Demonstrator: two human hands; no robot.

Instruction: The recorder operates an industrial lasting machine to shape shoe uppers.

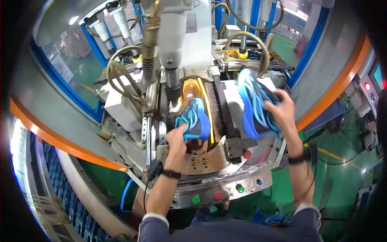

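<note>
Left fingers [181, 130] and right fingers [272, 108] grip shoes [196, 119] [253, 109] — metal machine [211, 161] below, green floor [338, 197] beyond.

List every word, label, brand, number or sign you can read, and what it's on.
Nothing reads clearly.
Grey label on the white machine column: print too small.
Pale sheet at upper left: too blurred.
Screen at far right: no legible text.

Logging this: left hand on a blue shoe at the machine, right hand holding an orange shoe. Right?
One colour is off: in the head view, the right hand holds a second blue shoe, not an orange one. The left hand is on a blue shoe at the machine.
</note>
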